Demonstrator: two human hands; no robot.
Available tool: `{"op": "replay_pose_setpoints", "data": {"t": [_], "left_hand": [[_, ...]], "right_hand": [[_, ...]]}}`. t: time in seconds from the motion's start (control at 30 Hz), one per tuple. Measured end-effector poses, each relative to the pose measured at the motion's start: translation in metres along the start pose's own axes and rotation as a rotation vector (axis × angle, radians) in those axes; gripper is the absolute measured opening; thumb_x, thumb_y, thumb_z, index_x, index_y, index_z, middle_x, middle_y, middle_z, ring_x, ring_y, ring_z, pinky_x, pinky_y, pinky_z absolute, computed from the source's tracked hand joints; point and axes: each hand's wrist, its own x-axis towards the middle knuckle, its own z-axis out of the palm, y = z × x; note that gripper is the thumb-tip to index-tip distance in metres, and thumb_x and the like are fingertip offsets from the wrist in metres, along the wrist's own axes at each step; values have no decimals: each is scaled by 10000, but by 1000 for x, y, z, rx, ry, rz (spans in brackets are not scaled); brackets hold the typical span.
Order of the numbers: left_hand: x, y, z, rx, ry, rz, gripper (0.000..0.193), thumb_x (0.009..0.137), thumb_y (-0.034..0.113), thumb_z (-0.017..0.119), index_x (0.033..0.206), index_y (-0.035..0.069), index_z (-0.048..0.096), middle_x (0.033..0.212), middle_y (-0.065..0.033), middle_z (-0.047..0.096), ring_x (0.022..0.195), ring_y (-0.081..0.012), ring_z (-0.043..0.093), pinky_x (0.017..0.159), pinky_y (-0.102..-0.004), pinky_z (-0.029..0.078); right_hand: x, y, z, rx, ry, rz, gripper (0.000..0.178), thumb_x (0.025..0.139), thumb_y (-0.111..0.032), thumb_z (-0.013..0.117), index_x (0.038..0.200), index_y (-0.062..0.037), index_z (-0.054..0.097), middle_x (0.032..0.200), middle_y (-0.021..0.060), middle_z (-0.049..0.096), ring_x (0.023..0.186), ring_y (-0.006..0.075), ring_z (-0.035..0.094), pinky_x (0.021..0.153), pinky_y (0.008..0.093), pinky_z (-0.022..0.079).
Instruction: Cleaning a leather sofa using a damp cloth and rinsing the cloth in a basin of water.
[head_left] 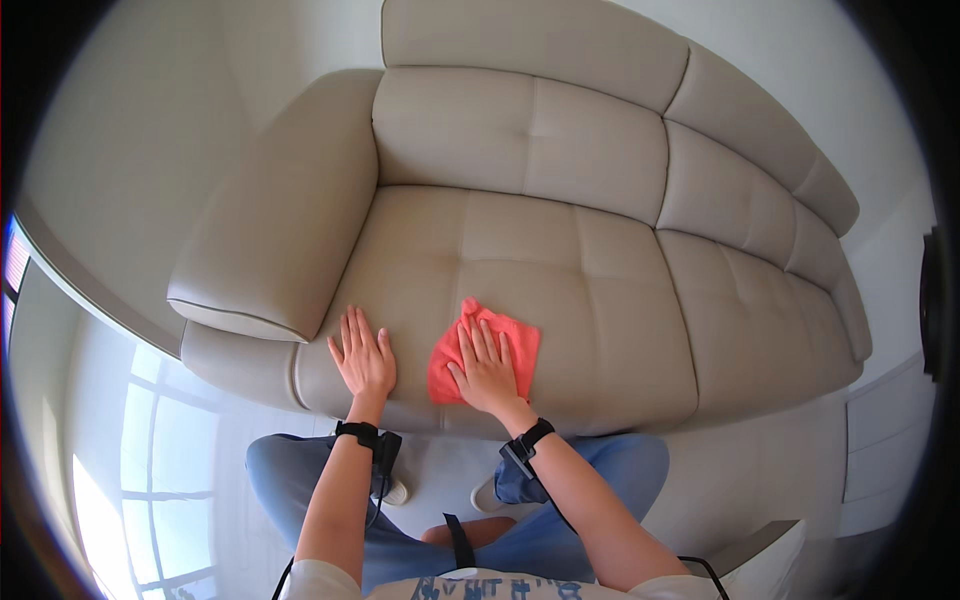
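Note:
A coral-red cloth [519,343] lies spread, a little rumpled, on the seat of a beige padded sofa [620,310]. My right hand [487,371] rests flat on top of the cloth, fingers stretched and slightly apart, covering its middle. To the left, my left hand [364,357] lies palm down on the bare seat cushion near its front edge, fingers extended, holding nothing. Each wrist wears a black strap with a small device.
The sofa's left armrest [285,190] rises beside my left hand, and the backrest [520,130] stands behind the seat. My knees in blue jeans [610,475] are close to the sofa front. Window light reflects off the glossy floor [165,480] at left.

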Motion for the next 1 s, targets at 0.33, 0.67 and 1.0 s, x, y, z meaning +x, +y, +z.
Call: {"op": "replay_pose_setpoints", "data": {"t": [0.33,0.67,1.0], "left_hand": [[1,5,-3,0,27,-6,555,946,348,329,1428,74,308,1497,-45,297,1397,-211,227,1140,-464,73],[3,10,1,43,40,-23,566,922,351,377,1417,82,328,1483,-33,322,1386,-203,248,1138,-464,77],[3,3,0,89,21,-18,570,927,370,373,1432,115,305,1497,-12,298,1390,-189,238,1142,-446,82]], "right_hand": [[182,34,8,52,-484,205,695,949,-521,242,1484,-89,138,1560,53,85,1440,209,47,1151,454,11],[169,22,-7,91,-569,136,717,943,-520,264,1487,-84,93,1562,74,44,1440,221,34,1150,465,1],[158,70,-35,211,-650,113,758,916,-607,273,1497,-192,18,1565,27,-24,1439,213,-54,1151,428,-32]]}}
